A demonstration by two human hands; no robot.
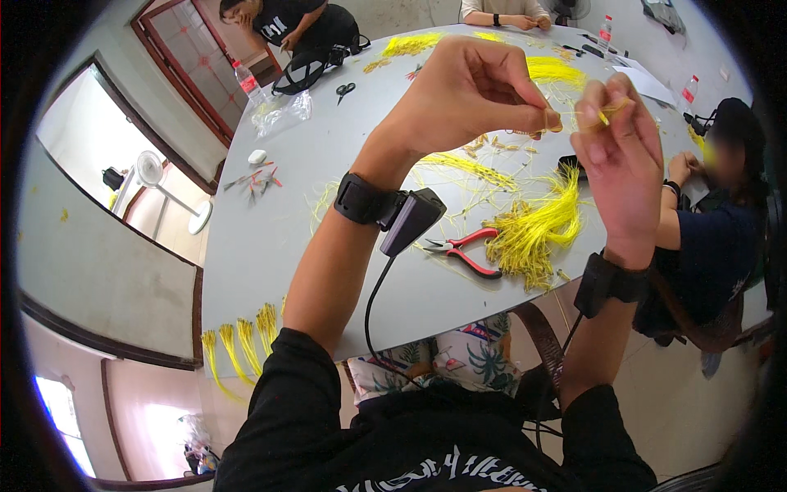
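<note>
Both my hands are raised over the grey table, close together. My left hand (467, 94) is closed in a pinch, with a small gold-coloured piece (555, 127) at its thumb and fingertip. To its right, my right hand (620, 160) pinches a yellow cord (607, 113) between thumb and fingers. Whether the two held pieces join cannot be made out. Below them lies a thick bundle of yellow cords (557, 217) with gold-coloured ends. Red-and-black pliers (469, 248) rest open beside that bundle. Small gold-coloured parts (489, 146) lie scattered under my left hand.
Bunches of yellow cords (246, 336) hang at the table's near-left edge. Scissors (345, 92), a white case (257, 156), a plastic bag (283, 115) and bottles (245, 78) stand or lie farther off. Co-workers (705, 205) are at the right and far sides.
</note>
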